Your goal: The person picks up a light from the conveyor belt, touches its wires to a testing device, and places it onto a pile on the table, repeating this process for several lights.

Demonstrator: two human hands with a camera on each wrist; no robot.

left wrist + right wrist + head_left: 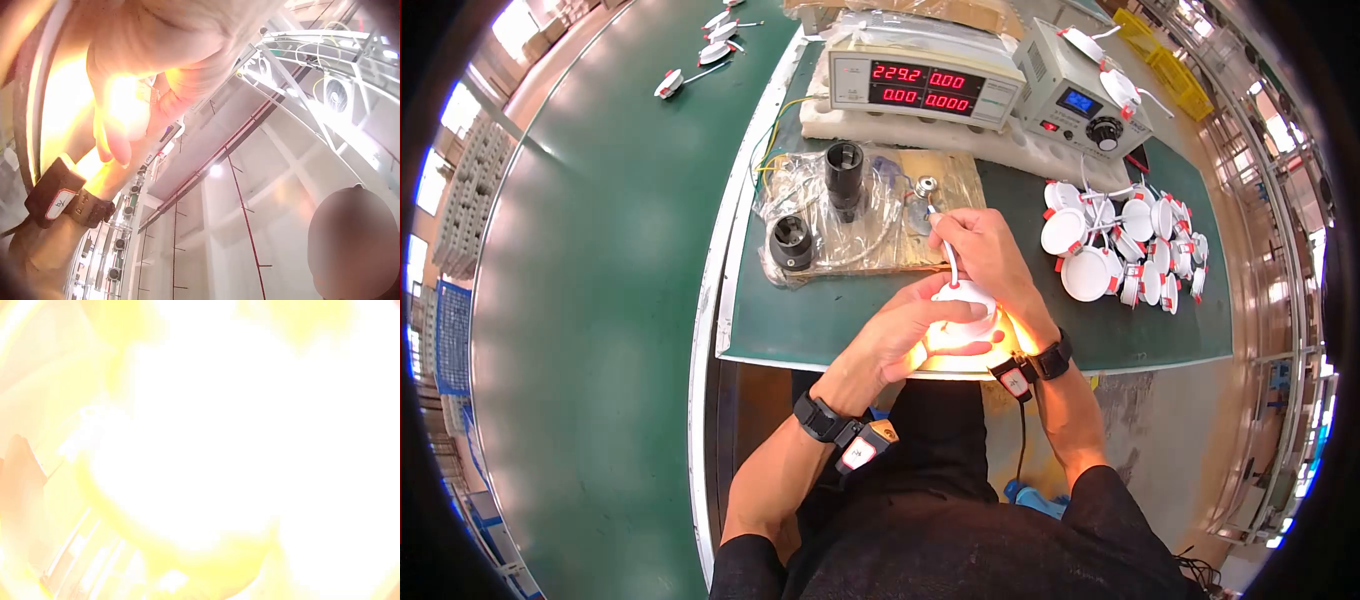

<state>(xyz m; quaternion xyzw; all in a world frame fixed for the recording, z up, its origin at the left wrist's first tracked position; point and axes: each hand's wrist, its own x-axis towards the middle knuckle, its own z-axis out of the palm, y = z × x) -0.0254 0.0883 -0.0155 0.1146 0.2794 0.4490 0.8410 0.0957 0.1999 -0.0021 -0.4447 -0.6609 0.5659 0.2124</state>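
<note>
White round lamp with a smooth casing, glowing strongly from its underside, held above the table's near edge, in front of the dark-clothed torso. Held in the left hand, with thumb laid across the white back and fingers curled beneath; in the right hand, thumb and forefinger pinched together on the slim white cable near its far end. Lying around the lamp: at 2 o'clock, a heap of similar white round lamps with red clips; at 10 o'clock, a short black cylindrical socket; at 12 o'clock, a pale boxy meter with red digits. Judged by look, light in weight, stiff in the casing, limber along the cable and slightly slippery on the smooth back. Likely easy to scuff or crack if dropped, possibly warm on the glowing side. Best taken by the rim, thumb on the back, clear of the lit face; best guided by the cable close to its end, without tugging at its root. Too washed out in the right wrist view to tell any finger contact.
</note>
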